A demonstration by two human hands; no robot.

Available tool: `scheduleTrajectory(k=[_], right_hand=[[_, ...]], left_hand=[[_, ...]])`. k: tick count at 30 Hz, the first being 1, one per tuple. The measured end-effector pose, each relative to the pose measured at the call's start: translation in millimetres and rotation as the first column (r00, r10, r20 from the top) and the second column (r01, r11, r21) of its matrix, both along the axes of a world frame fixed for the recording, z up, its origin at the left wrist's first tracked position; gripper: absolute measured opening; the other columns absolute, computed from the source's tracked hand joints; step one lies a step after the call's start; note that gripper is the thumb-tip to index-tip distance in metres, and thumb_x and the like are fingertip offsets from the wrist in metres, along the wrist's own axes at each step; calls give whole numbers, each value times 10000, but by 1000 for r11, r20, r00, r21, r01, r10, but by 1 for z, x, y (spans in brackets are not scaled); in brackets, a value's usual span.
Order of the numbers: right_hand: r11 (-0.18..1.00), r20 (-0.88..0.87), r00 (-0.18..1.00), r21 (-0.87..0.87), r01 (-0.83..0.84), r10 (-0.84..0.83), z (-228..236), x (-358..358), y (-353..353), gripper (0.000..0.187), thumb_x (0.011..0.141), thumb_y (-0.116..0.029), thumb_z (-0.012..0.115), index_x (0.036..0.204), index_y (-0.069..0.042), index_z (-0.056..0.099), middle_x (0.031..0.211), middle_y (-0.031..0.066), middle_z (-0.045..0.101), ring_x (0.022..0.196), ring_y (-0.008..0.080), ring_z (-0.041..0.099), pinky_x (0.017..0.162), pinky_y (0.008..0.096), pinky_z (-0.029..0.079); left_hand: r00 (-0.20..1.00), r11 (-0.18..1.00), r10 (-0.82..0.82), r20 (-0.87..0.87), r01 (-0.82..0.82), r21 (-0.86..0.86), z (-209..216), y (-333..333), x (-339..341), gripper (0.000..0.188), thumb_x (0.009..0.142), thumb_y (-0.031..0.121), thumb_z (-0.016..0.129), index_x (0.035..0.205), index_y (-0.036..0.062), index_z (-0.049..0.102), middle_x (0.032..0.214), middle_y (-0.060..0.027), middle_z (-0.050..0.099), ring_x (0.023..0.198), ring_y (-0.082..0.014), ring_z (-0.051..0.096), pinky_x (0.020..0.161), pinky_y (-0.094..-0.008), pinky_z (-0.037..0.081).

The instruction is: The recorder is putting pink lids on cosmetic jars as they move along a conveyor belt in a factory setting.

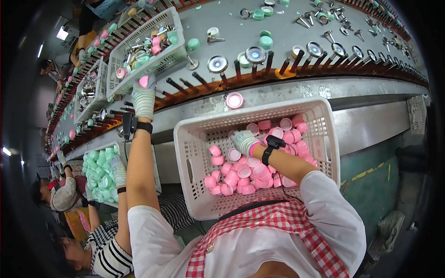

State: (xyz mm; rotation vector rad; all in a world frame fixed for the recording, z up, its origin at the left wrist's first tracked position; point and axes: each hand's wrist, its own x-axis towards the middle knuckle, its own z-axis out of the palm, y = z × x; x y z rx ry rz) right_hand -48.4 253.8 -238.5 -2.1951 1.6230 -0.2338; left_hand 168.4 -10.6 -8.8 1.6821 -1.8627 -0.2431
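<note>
My left hand (143, 101), in a striped knit glove, reaches to the conveyor edge with its fingers closed round a pink cap (144, 82). It is at the near corner of a white basket (174, 55) of mixed metal parts and pink and green caps. Inside a large white perforated basket (257, 116) before me, my gloved right hand (243, 141) bends down with curled fingers; whatever they hold is hidden. Loose pink caps (243, 171) lie around and below that hand. One more pink cap (235, 100) rests on the metal ledge behind the basket.
Dark upright pegs (236, 69) line the conveyor edge, several carrying round metal discs (217, 64). Green caps (266, 42) and metal stems (338, 46) lie on the grey top. At left, a co-worker's gloved hand (119, 172) is at a basket of green caps (98, 169).
</note>
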Motion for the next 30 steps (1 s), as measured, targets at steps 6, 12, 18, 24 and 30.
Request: scheduleTrajectory(k=[6, 12, 18, 24, 30], right_hand=[[983, -141, 985, 139, 120, -100, -7, -3, -5, 193, 820, -121, 569, 974, -90, 680, 918, 147, 684, 876, 303, 682, 705, 439, 540], [997, 575, 815, 48, 53, -71, 36, -21, 14, 308, 866, -294, 650, 1045, -43, 628, 939, 114, 674, 838, 287, 663, 744, 393, 521], [804, 802, -111, 593, 40, -587, 159, -83, 22, 230, 942, -230, 588, 1071, -42, 555, 874, 48, 620, 639, 119, 602, 605, 250, 510], [895, 779, -531, 438, 82, -333, 192, -120, 21, 234, 951, -219, 580, 1119, -60, 542, 878, 32, 603, 707, 122, 614, 586, 253, 496], [561, 925, -197, 357, 747, -326, 177, -196, -18, 350, 944, -230, 578, 1230, -45, 499, 917, 36, 572, 676, 89, 547, 563, 224, 475]], left_hand=[[983, 987, 24, -182, 5, 158, -5, -8, 34, 692, 850, 465, 609, 1289, -43, 444, 1130, -327, 589, 1059, -462, 570, 872, -475, 457], [694, 977, -25, 719, 169, -130, 16, 53, 23, 479, 780, 312, 693, 1214, 147, 576, 1356, -289, 420, 1076, -497, 544, 886, -521, 477], [437, 413, -891, -122, 893, 178, 33, 163, -116, 772, 688, 298, 784, 1349, 68, 458, 1380, -246, 397, 1242, -407, 455, 1024, -447, 406], [303, 302, -952, 34, 920, 249, 70, 178, -198, 647, 764, 340, 744, 1289, 70, 479, 1196, -161, 562, 1073, -340, 591, 904, -391, 479], [529, 488, -845, -82, 823, 289, 92, 107, -271, 682, 721, 322, 787, 1275, 49, 499, 1120, -205, 615, 1024, -315, 617, 873, -408, 502]])
